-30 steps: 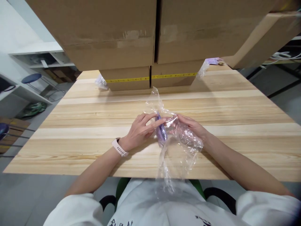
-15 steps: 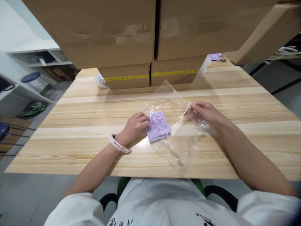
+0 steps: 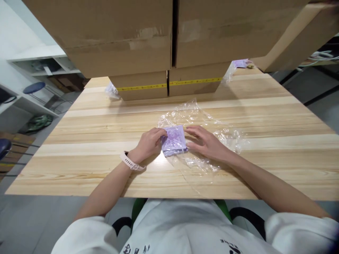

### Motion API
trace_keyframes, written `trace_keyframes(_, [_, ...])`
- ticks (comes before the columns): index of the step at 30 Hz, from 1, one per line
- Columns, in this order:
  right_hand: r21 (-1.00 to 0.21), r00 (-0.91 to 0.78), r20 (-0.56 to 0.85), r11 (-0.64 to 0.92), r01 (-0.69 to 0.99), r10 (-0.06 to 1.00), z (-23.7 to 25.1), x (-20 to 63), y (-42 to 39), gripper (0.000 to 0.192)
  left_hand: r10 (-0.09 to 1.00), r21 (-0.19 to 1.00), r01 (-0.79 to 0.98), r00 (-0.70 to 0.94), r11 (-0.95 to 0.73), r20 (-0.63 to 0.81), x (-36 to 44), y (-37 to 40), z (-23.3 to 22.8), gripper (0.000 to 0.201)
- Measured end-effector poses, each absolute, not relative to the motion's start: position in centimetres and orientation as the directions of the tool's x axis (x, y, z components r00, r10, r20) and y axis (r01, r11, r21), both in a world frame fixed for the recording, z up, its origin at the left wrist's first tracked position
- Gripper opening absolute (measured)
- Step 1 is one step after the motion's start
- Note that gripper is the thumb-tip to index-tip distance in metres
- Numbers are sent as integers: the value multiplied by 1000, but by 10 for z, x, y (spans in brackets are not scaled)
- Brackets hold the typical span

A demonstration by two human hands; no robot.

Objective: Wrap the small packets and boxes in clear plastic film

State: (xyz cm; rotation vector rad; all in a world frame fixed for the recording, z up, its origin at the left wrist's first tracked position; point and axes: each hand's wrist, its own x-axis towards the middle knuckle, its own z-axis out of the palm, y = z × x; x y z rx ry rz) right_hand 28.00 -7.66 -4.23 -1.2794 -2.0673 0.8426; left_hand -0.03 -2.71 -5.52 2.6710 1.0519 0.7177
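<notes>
Two hands at work on one small purple packet [image 3: 174,140], which lies flat on the wooden table [image 3: 87,141], near its middle and close to the person's edge. Left hand [image 3: 149,143], pale watch [image 3: 129,162] on the wrist, has its fingers curled over the packet's left edge, fingertips on the purple surface; whether the thumb grips underneath cannot be told from here. Right hand [image 3: 205,142] lies flat with fingers loosely spread, pointing left, fingertips touching the packet's right edge, palm resting on a sheet of clear crinkled plastic wrap [image 3: 203,118]. The wrap spreads out behind and to the right of the packet and runs under the right hand; a thin trailing part reaches toward the near table edge. The packet sits on or partly in this wrap; exact layering unclear. At the far side of the table, stacked cardboard boxes [image 3: 169,35], the lower ones banded with yellow tape. Beside the boxes, a small clear bag [image 3: 111,90] at the left and another bagged purple item [image 3: 238,65] at the right, both well apart from the hands. White shelving [image 3: 39,63] stands off to the left, past the table.
</notes>
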Motion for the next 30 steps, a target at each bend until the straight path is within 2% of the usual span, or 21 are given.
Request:
trace_keyframes(2, [-769,-397,128,344,540,909,-56,274,-76,61,726,370,624,597,-688,341,1,-30,-53,26])
trace_keyframes(4, [-761,-381,140,346,549,914,-65,272,-74,67,761,391,653,571,-649,309,5,-34,-50,20])
trace_keyframes(8, [-695,-420,175,414,588,890,-70,265,-74,72,806,430,683,520,-590,281,17,-45,-42,20])
trace_keyframes(13, [-595,-480,166,476,648,861,-70,258,-76,70,754,354,668,548,-655,362,32,-62,-31,40])
trace_keyframes(15, [-558,-498,151,489,670,854,-71,257,-76,70,784,403,673,525,-620,330,34,-65,-28,34])
trace_keyframes(18, [-513,-531,115,508,692,839,-71,257,-75,72,853,533,672,466,-514,235,23,-62,-25,17])
trace_keyframes(20, [-488,-539,96,511,707,837,-70,256,-75,72,886,579,679,417,-451,202,6,-58,-21,9])
trace_keyframes(22, [-463,-542,93,518,719,835,-70,255,-75,72,935,659,668,305,-344,179,-17,-58,-17,4])
trace_keyframes(24, [-437,-550,91,529,727,830,-71,254,-75,71,987,794,590,135,-150,86,-42,-62,-14,18])
trace_keyframes(26, [-413,-555,87,536,736,828,-72,253,-75,71,998,879,475,19,48,-64,-66,-68,-14,29])
trace_keyframes(28, [-391,-557,86,542,744,826,-73,252,-75,69,984,887,428,-37,175,-176,-85,-74,-15,33])
trace_keyframes(30, [-367,-563,83,550,750,823,-72,251,-76,66,977,852,480,-148,208,-154,-101,-76,-14,28])
